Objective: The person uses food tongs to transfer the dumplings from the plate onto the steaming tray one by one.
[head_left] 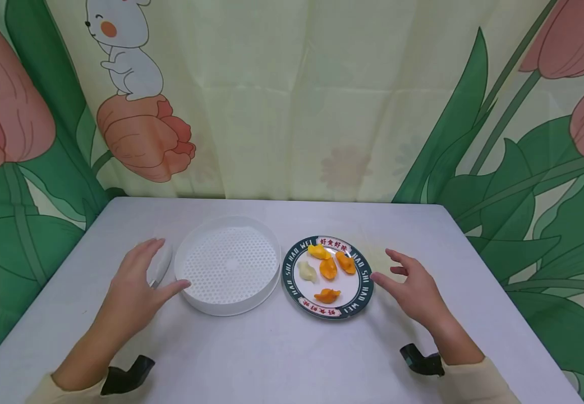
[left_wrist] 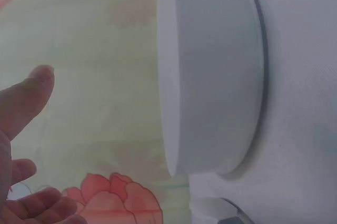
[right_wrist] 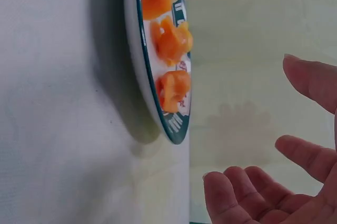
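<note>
- Head: a low inward sweep of either hand could knock the round perforated tray (head_left: 228,264) or spill the five dumplings (head_left: 328,269) off the green-rimmed plate (head_left: 353,284); the tray lies right of the left hand (head_left: 136,286), the plate left of the right hand (head_left: 415,290)
- Left wrist: that hand spreads wide, holding nothing, apart from the tray
- Right wrist: that hand, loosely spread and empty, hangs apart from the plate
</note>
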Motion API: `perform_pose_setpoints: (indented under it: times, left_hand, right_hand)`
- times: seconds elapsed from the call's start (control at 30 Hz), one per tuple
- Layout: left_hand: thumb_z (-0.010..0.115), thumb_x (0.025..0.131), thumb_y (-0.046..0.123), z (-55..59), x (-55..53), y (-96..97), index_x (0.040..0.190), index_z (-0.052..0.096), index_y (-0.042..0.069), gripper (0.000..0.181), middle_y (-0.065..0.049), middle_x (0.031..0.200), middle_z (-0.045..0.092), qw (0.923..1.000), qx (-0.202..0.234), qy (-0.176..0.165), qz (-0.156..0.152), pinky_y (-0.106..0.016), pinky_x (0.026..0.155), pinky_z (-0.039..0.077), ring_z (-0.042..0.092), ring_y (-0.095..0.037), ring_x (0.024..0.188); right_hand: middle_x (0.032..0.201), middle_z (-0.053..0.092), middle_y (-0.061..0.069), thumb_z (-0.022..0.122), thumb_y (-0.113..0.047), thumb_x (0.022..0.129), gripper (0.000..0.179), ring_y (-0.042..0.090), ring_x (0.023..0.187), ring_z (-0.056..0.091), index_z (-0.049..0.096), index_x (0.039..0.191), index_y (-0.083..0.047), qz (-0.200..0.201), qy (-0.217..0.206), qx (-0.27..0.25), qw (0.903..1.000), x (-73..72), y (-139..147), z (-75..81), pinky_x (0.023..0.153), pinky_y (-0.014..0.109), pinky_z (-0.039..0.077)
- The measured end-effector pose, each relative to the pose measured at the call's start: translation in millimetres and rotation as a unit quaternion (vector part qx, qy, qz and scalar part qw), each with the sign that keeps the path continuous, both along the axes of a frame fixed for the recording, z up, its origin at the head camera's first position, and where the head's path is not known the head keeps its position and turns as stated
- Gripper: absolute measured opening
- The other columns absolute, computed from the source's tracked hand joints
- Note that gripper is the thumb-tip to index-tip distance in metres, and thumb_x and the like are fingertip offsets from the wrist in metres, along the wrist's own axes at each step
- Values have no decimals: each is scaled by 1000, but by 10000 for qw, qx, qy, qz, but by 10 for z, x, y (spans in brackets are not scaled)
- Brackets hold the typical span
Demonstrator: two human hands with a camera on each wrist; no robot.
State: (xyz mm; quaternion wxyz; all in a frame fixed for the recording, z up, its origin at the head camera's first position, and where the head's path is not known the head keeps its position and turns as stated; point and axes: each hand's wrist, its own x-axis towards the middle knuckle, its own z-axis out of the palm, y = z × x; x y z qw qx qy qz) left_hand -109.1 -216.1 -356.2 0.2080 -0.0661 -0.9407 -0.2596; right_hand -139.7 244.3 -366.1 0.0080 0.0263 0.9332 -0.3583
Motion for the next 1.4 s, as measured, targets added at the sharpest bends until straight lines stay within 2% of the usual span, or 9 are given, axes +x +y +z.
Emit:
perform_pose_setpoints:
  times: [0.07, 0.27, 0.4, 0.57, 0.7, 0.87, 1.17, 1.4]
  left_hand:
    - [94, 68, 16, -47, 5, -85, 143, 43, -9, 94, -34, 141, 42, 9997, 69, -177, 149, -68, 90, 43, 39, -51, 129]
    - [87, 79, 29, -182, -31, -329, 150, 31, -9, 98, -38, 146, 33, 9913, 131, -1175, 582, -72, 93, 37, 33, -55, 131]
    - [84, 82, 34, -270, -45, -483, 150, 29, -10, 98, -40, 143, 33, 9864, 214, -1437, 772, -75, 90, 37, 34, -56, 126]
    - [82, 83, 36, -390, -39, -647, 147, 29, -14, 96, -42, 140, 33, 9830, 245, -1575, 914, -76, 91, 35, 34, -59, 125]
    - [81, 84, 38, -472, -21, -733, 147, 26, -17, 99, -45, 139, 32, 9779, 225, -1812, 1024, -75, 92, 35, 33, -62, 125]
    - [78, 85, 43, -534, -2, -804, 148, 18, -18, 106, -49, 136, 29, 9666, 171, -2298, 1124, -74, 89, 39, 34, -64, 121]
    - [82, 79, 46, -631, -11, -860, 147, 15, -20, 116, -50, 132, 29, 9500, 234, -2883, 1174, -69, 83, 46, 39, -64, 115]
    - [83, 81, 34, -678, -12, -871, 147, 16, -19, 107, -49, 132, 29, 9455, 313, -3014, 1194, -69, 81, 47, 40, -62, 113]
  right_hand:
    - [149, 38, 27, 71, -39, 93, 78, 46, 130, 44, 35, 154, -5, -17, -289, -225, 9993, -24, 17, -45, 88, 52, 54]
    - [148, 39, 27, 73, -34, 92, 76, 43, 125, 49, 37, 153, -6, 40, -895, -616, 9941, -100, 53, -219, 85, 43, 56]
    - [147, 39, 28, 75, -33, 90, 77, 42, 119, 54, 38, 152, -6, 70, -1162, -779, 9901, -131, 78, -323, 79, 37, 58]
    - [146, 40, 29, 77, -34, 88, 78, 38, 112, 57, 40, 151, -7, 62, -1341, -845, 9873, -143, 100, -412, 76, 34, 57]
    - [146, 42, 28, 78, -32, 88, 78, 32, 106, 58, 41, 151, -7, 89, -1372, -922, 9862, -144, 98, -453, 75, 33, 57]
    - [141, 46, 27, 79, -30, 87, 76, 30, 104, 58, 42, 150, -7, 104, -1357, -975, 9859, -149, 69, -486, 76, 34, 57]
    - [138, 47, 28, 80, -25, 86, 73, 26, 98, 59, 45, 148, -6, 69, -1360, -1000, 9856, -170, 25, -538, 77, 34, 57]
    - [135, 49, 27, 80, -21, 87, 71, 25, 95, 60, 46, 147, -6, 28, -1346, -948, 9863, -176, -8, -535, 76, 33, 57]
